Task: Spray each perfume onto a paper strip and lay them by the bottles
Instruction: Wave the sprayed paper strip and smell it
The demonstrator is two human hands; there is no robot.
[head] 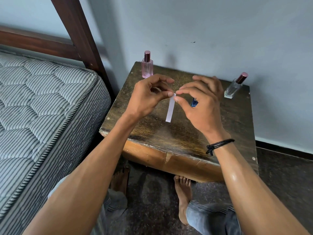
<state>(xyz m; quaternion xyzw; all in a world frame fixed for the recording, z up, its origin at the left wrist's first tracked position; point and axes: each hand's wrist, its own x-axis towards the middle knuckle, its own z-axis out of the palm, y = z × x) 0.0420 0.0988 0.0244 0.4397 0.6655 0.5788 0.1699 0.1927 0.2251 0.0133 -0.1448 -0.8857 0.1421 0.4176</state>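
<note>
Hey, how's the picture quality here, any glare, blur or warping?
Head view: soft, even light; a glare patch on the right forearm; wide-angle bending of the bed post; the paper strip looks sharp, while the blue bottle is mostly hidden behind the right hand.

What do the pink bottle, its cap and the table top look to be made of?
Pink bottle: clear glass or hard plastic, pink-tinted; light passes through it. Its cap: glossy metallic maroon, bright highlight; metal or coated plastic. Table top: dark wood, worn finish, chipped front edge showing paler wood.
</note>
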